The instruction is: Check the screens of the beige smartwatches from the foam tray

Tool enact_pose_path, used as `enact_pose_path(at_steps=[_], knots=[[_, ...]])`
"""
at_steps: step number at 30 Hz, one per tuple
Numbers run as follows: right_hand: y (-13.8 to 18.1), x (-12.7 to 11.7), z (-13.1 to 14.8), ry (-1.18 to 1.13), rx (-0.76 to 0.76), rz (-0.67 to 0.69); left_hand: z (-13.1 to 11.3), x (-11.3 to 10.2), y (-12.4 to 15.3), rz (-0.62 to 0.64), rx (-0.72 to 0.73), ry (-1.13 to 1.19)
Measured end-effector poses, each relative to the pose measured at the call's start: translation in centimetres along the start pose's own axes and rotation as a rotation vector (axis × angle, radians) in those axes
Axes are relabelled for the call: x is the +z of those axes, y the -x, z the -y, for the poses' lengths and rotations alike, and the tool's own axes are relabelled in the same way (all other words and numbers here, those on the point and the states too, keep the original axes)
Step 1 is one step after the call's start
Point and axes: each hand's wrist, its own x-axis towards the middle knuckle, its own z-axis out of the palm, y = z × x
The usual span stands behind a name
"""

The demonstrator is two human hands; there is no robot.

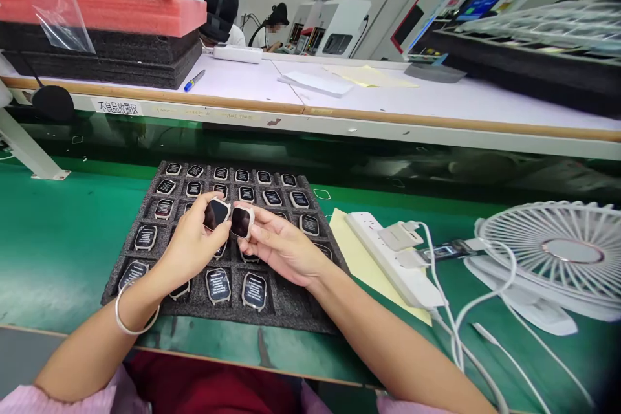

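Observation:
A dark foam tray [286, 301] lies on the green bench and holds several small watch bodies in rows. My left hand [191, 242], with a silver bangle on the wrist, pinches one watch body [216, 213] with its dark screen tilted up. My right hand [281, 247] grips a second watch body [241, 221] right beside it, the two pieces almost touching above the tray's middle. Both hands hover just over the tray.
A white power strip [383, 255] with plugs and white cables lies on a yellow sheet [345, 246] to the right. A white desk fan [557, 259] sits at far right. A raised shelf [388, 100] behind holds foam stacks, a pen, papers. Other people sit beyond it.

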Motion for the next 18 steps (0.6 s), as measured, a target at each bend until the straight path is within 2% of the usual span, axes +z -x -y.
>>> enact_pose_path(at_steps=[5,18], knots=[[0.11,0.33,0.06,-0.109,-0.009,-0.031,-0.32,0.08,0.42,0.000,-0.080,-0.015],[0.36,0.60,0.10,-0.107,-0.018,0.051,-0.53,0.28,0.67,-0.034,-0.062,-0.029]])
